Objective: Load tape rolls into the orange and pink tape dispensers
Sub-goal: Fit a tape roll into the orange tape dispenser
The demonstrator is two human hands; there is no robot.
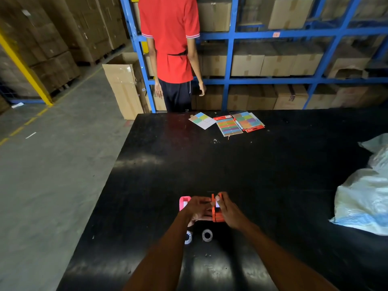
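Both hands meet over the orange dispenser (217, 215), which stands on the black tabletop (252, 164). The right hand (228, 211) is curled around its right side, thumb and forefinger pinched at the top edge, while the left hand (198, 208) presses against its left side with fingers partly bent. Just left of the orange dispenser, the pink dispenser (184, 201) peeks out from behind the left hand, mostly covered. Nearer the person than the orange dispenser lie two clear tape rolls (207, 235); the left one is half hidden by the forearm. Far beyond the orange dispenser, at the tabletop's far edge, three packs of coloured sticky notes (228, 126) lie side by side. Whether tape already sits inside the orange dispenser is hard to make out.
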